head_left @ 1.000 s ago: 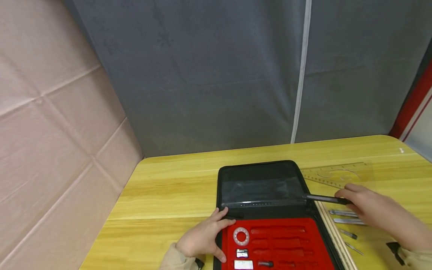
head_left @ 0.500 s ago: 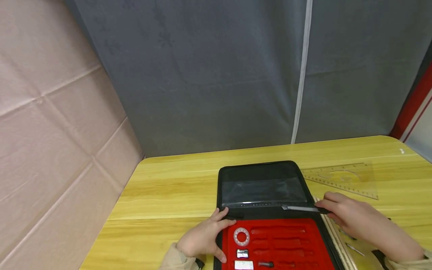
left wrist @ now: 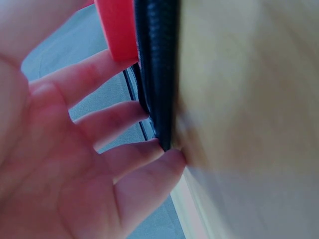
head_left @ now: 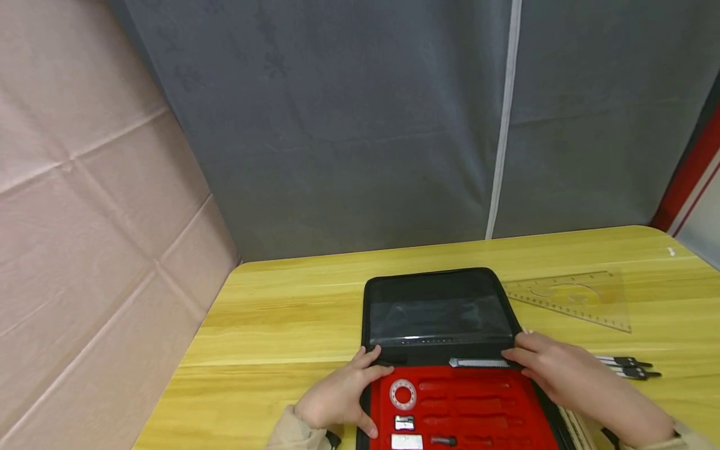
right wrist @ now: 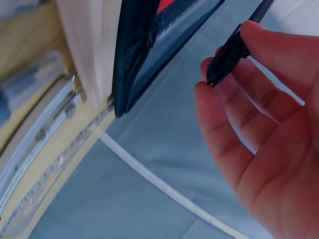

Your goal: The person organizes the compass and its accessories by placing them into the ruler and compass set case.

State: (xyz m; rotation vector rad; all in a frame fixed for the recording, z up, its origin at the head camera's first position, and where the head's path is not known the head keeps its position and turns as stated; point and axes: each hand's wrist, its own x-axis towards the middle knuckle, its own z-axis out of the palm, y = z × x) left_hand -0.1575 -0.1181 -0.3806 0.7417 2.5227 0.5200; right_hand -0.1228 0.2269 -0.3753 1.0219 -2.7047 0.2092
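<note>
My right hand (head_left: 562, 369) pinches a dark craft knife (head_left: 480, 362) with a silver blade part. It is over the top edge of the red tray (head_left: 388, 409), and in the right wrist view the knife's black handle (right wrist: 227, 62) lies between thumb and fingertips. The tray sits in an open black zip case (head_left: 394, 287). My left hand (head_left: 343, 390) rests at the case's left edge, fingers spread, thumb near the tray. The left wrist view has its fingertips touching the black edge (left wrist: 158, 74). The tray holds a clear ring (head_left: 392, 395), a metal sharpener (head_left: 404, 422) and a white eraser (head_left: 406, 442).
A clear set square (head_left: 607, 315) lies behind my right hand. Metal drawing tools with black ends (head_left: 632, 362) lie to its right, partly covered by the forearm. Pale wooden strips (head_left: 575, 426) run along the case's right side. A small black piece (head_left: 443, 440) sits low in the tray.
My right hand has brought the knife leftward and down, from beyond the case's right side to the tray's top edge. The left hand has stayed put.
</note>
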